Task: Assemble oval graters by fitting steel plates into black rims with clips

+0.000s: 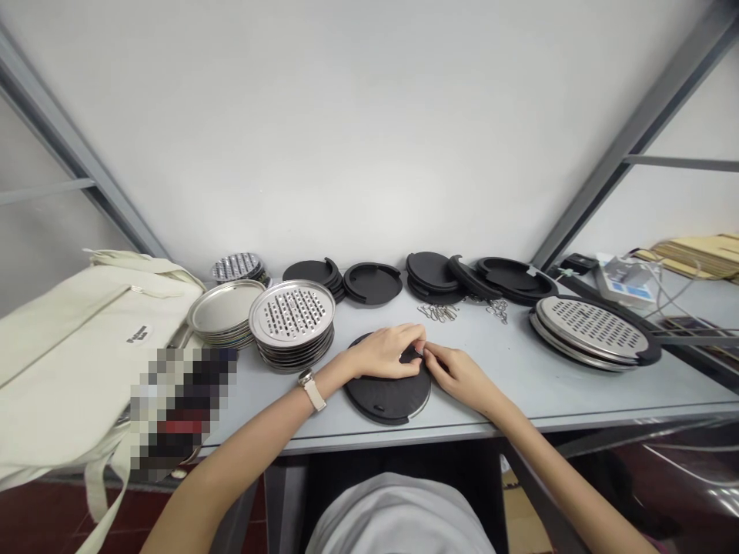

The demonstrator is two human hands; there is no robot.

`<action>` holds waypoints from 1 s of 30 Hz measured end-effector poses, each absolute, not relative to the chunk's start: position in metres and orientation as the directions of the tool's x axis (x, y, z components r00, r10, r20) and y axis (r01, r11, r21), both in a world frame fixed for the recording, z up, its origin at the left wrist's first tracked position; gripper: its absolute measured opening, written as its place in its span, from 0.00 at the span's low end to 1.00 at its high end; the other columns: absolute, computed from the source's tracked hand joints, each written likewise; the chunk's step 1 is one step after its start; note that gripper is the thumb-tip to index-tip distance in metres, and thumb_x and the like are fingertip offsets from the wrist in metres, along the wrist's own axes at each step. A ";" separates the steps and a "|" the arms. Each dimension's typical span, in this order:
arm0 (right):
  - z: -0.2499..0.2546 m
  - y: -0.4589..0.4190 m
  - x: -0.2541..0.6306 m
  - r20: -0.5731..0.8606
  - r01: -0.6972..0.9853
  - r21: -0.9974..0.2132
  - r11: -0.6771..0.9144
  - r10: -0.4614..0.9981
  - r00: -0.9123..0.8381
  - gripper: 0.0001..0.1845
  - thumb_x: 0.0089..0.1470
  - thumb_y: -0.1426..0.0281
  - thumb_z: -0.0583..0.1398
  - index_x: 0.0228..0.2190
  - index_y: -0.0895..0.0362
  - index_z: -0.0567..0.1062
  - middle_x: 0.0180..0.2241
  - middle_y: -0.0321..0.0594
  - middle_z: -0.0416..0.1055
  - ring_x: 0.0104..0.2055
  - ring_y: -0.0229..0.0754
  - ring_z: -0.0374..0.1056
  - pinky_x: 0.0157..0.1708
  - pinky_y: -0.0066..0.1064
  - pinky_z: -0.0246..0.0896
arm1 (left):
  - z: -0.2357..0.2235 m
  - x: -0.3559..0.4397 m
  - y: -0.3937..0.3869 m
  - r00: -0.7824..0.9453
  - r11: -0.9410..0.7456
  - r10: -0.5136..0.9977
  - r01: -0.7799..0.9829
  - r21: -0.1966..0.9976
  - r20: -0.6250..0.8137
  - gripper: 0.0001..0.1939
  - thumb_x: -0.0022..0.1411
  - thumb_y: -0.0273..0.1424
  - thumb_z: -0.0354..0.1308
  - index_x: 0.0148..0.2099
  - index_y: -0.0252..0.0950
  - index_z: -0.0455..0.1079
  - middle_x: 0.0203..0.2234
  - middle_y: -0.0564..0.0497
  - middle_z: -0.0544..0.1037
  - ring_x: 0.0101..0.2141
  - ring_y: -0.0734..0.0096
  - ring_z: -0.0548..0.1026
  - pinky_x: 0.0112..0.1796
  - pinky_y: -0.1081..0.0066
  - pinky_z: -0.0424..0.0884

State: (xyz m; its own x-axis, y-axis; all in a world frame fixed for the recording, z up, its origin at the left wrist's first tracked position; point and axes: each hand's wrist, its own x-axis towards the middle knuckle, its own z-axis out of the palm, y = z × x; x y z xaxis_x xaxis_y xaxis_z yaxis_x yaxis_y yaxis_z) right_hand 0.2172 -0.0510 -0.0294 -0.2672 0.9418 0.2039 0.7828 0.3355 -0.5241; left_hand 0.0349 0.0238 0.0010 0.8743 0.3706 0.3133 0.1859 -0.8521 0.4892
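Observation:
A black round disc [384,394] lies on the grey table in front of me, with a thin metallic edge showing at its lower right. My left hand [386,352] rests across the disc, its fingers curled closed at the right rim. At that same rim my right hand [459,373] meets it, thumb and fingers pinched together. Whatever small piece sits between the fingertips is hidden. Behind the hands lie small metal hooks [439,313] in a loose pile, with more hooks [497,309] to the right.
Left stand stacked round metal graters [292,314], metal plates [226,308] and a cream bag [75,346]. Black round trays [372,283] line the wall. Right, another grater stack [592,327] lies near a white electronic device [626,281]. The table's front edge [358,440] is close to me.

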 end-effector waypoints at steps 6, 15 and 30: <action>-0.030 -0.050 0.218 0.195 0.791 -0.515 0.331 0.943 -0.268 0.15 0.63 0.67 0.45 0.31 0.56 0.68 0.26 0.39 0.72 0.25 0.41 0.66 0.28 0.28 0.55 | 0.001 0.036 0.024 0.874 -0.843 0.383 0.199 0.500 0.298 0.08 0.56 0.28 0.54 0.37 0.37 0.58 0.33 0.53 0.68 0.33 0.72 0.67 0.36 0.72 0.63; -0.029 -0.051 0.217 0.201 0.788 -0.515 0.338 0.941 -0.272 0.15 0.63 0.68 0.45 0.31 0.56 0.69 0.26 0.40 0.72 0.26 0.41 0.66 0.28 0.29 0.56 | 0.002 0.035 0.024 0.873 -0.838 0.388 0.200 0.508 0.296 0.08 0.55 0.28 0.54 0.37 0.38 0.58 0.32 0.53 0.68 0.32 0.72 0.67 0.35 0.72 0.63; -0.027 -0.051 0.217 0.193 0.782 -0.526 0.333 0.943 -0.271 0.16 0.63 0.67 0.45 0.32 0.56 0.70 0.26 0.40 0.73 0.26 0.42 0.67 0.29 0.29 0.57 | 0.003 0.036 0.023 0.874 -0.841 0.391 0.213 0.498 0.287 0.07 0.56 0.28 0.54 0.37 0.37 0.59 0.33 0.53 0.68 0.33 0.72 0.67 0.35 0.73 0.63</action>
State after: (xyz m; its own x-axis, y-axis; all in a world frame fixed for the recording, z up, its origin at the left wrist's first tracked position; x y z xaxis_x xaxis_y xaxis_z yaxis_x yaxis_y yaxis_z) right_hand 0.2175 -0.0510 -0.0273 -0.2713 0.9429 0.1935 0.7825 0.3331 -0.5261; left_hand 0.0355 0.0228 0.0026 0.8744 0.3910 0.2872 0.2126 -0.8409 0.4977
